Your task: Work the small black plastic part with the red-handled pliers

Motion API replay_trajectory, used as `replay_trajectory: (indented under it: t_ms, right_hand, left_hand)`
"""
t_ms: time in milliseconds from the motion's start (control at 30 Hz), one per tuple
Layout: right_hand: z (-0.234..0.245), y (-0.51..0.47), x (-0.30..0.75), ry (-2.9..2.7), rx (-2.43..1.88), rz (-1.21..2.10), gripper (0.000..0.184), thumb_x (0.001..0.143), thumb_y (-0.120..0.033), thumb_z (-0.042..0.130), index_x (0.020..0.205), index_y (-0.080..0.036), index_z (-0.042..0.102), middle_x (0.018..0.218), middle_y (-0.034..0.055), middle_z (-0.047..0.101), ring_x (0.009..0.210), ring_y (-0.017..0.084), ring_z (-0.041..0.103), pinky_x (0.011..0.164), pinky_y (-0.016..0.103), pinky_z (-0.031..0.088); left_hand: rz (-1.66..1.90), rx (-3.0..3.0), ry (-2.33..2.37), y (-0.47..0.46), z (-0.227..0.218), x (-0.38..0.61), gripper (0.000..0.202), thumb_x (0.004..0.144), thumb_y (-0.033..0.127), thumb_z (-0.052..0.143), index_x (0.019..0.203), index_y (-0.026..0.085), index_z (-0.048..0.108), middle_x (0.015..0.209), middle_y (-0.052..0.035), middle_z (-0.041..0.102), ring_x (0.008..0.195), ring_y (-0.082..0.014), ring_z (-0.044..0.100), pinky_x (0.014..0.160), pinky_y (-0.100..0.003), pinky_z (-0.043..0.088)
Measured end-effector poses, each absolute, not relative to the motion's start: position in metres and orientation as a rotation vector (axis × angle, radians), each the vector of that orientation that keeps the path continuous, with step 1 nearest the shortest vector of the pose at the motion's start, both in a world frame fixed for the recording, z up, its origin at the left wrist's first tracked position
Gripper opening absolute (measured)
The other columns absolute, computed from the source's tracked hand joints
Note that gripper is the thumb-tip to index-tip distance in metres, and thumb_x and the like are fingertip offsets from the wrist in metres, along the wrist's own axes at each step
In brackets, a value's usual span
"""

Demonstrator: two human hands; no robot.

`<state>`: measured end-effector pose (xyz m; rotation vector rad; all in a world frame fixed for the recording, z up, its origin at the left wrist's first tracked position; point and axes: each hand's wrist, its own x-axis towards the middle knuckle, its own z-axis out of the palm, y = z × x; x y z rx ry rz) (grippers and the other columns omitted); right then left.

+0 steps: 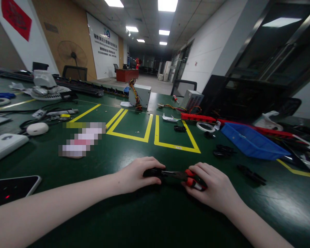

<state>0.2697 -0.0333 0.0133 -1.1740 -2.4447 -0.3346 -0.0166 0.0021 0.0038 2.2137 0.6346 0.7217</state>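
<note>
In front of me, low over the green table, my right hand is closed around the red-and-black handles of a pair of long-nose pliers. The jaws point left and reach a small black part. My left hand pinches that part between thumb and fingers, which cover much of it. Whether the jaws grip the part or only touch it, I cannot tell. Similar dark pieces lie to the right, and another black piece sits within a yellow-taped outline.
A blue tray stands at the right, beside a long red strip. Power supply boxes with wires stand farther back. To the left are a black-faced device, a white case, cables and a white fan part.
</note>
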Motion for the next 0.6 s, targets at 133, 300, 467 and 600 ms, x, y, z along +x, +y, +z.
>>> replay_trajectory:
  t_ms: [133, 300, 467, 600]
  right_hand:
    - [0.0136, -0.0336, 0.2688, -2.434, -1.182, -0.336, 0.023, 0.077, -0.033, 0.065, 0.095, -0.019, 0.062, 0.087, 0.0067, 0.067, 0.072, 0.018, 0.062, 0.06, 0.03, 0.05]
    - [0.0124, -0.0341, 0.27, -2.437, -1.159, -0.376, 0.024, 0.076, -0.031, 0.066, 0.096, -0.017, 0.063, 0.088, 0.0077, 0.067, 0.073, 0.019, 0.062, 0.061, 0.03, 0.05]
    - [0.0108, -0.0338, 0.2726, -2.446, -1.124, -0.443, 0.026, 0.076, -0.031, 0.065, 0.097, -0.015, 0.063, 0.089, 0.0093, 0.067, 0.074, 0.019, 0.062, 0.062, 0.031, 0.05]
    - [0.0104, -0.0331, 0.2732, -2.448, -1.103, -0.497, 0.027, 0.077, -0.031, 0.065, 0.099, -0.015, 0.062, 0.09, 0.0103, 0.067, 0.075, 0.02, 0.061, 0.063, 0.032, 0.05]
  left_hand:
    - [0.718, 2.217, 0.636, 0.0025, 0.0031, -0.0166, 0.037, 0.09, 0.023, 0.067, 0.126, 0.018, 0.061, 0.119, -0.0084, 0.065, 0.108, -0.021, 0.063, 0.095, -0.035, 0.05]
    - [0.715, 2.224, 0.617, 0.0028, 0.0017, -0.0164, 0.037, 0.091, 0.024, 0.065, 0.128, 0.018, 0.061, 0.122, -0.0098, 0.065, 0.11, -0.0214, 0.063, 0.097, -0.036, 0.05]
    - [0.663, 2.256, 0.597, 0.0041, -0.0007, -0.0167, 0.038, 0.093, 0.026, 0.062, 0.13, 0.017, 0.06, 0.124, -0.0107, 0.064, 0.11, -0.0219, 0.063, 0.097, -0.037, 0.05]
    - [0.659, 2.278, 0.592, 0.0041, -0.0004, -0.017, 0.038, 0.094, 0.026, 0.062, 0.131, 0.016, 0.059, 0.124, -0.0107, 0.064, 0.111, -0.0215, 0.062, 0.097, -0.036, 0.05]
